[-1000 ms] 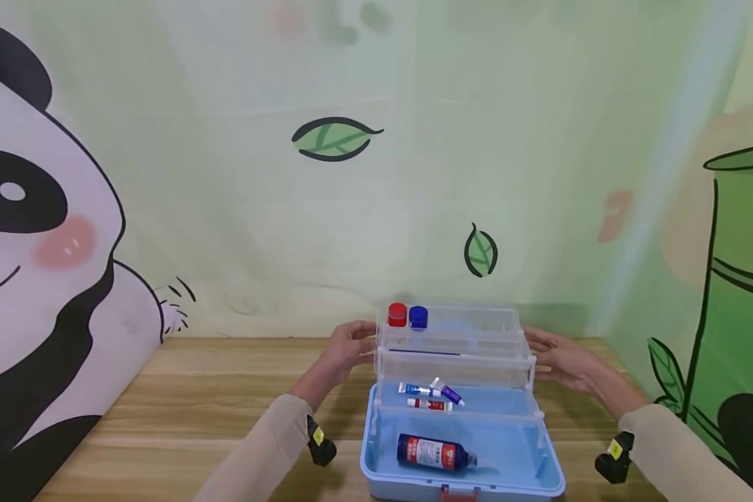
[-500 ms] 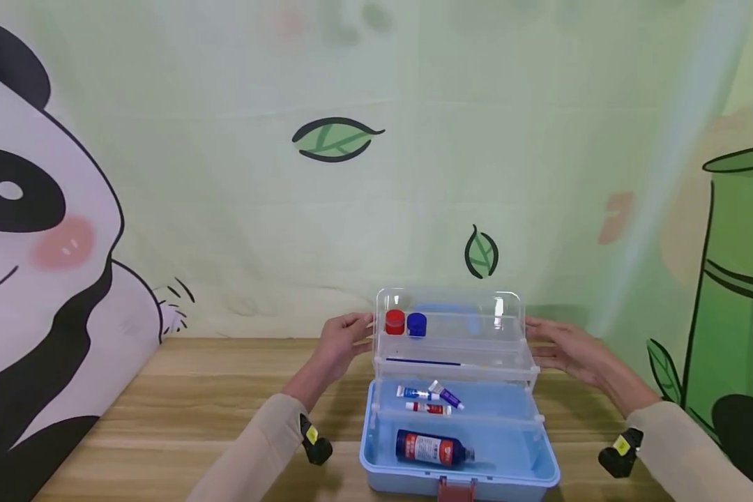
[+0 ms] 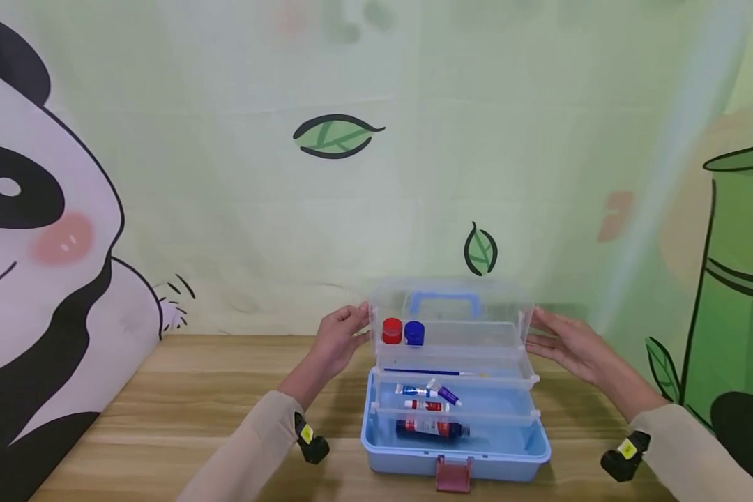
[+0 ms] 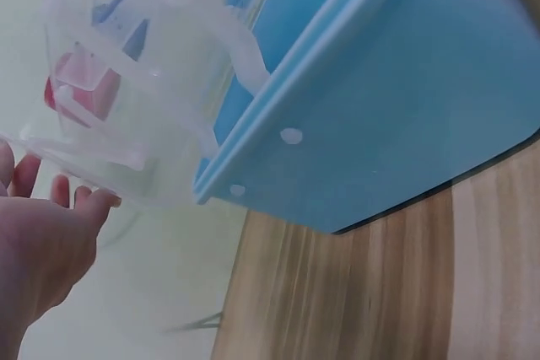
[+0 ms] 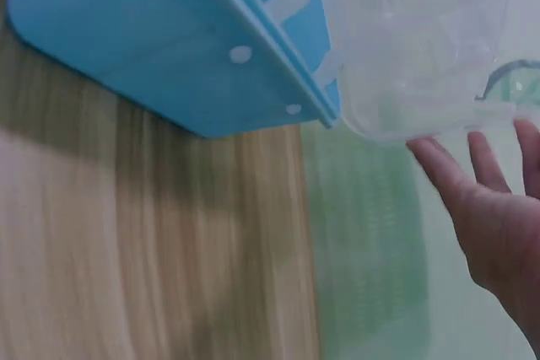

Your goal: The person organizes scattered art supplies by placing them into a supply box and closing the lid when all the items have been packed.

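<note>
A light blue box (image 3: 395, 461) with a reddish latch (image 3: 454, 475) stands with its clear lid (image 3: 389, 296) tilted back and a blue handle (image 3: 445, 297) on it. Inside, clear tiered trays bear a red-capped jar (image 3: 392, 331), a blue-capped jar (image 3: 415, 333), a thin paintbrush (image 3: 422, 372) and small paint tubes (image 3: 427, 405). A dark blue bottle (image 3: 433, 429) lies in the base, partly behind a tray edge. My left hand (image 3: 339, 341) has its fingertips at the lid's left edge. Fairly straight fingers of my right hand (image 3: 567, 345) touch its right edge.
The box rests on a wooden table (image 3: 226, 397) close to a green backdrop (image 3: 238, 209) printed with a panda, leaves and bamboo. Black wrist cameras (image 3: 312, 440) are strapped over both beige sleeves (image 3: 251, 446).
The lid has swung up, so its blue handle shows, and the trays have come forward and lower over the bottle. Both hands have risen slightly with the lid.
</note>
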